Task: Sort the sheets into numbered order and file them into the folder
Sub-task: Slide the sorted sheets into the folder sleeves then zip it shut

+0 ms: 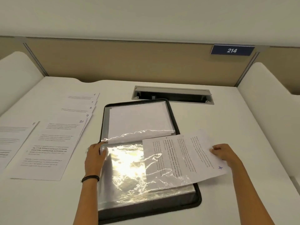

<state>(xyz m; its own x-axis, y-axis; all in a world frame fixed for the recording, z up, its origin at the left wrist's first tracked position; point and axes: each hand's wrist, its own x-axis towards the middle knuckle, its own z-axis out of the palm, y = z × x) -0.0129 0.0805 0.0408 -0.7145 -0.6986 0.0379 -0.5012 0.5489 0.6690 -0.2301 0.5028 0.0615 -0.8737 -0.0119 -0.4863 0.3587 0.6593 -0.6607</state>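
Left hand (95,158), right hand (224,154): pinch grips.

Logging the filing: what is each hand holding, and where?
The right hand pinches sheet 4 at its right edge; left hand holds the sleeve at its left edge.

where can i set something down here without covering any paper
Bare desk right of the folder, beyond the right hand holding sheet 4. Also the near-left corner, in front of the fanned sheets. Crowded: the left side, and the middle, where the left hand grips the sleeve.
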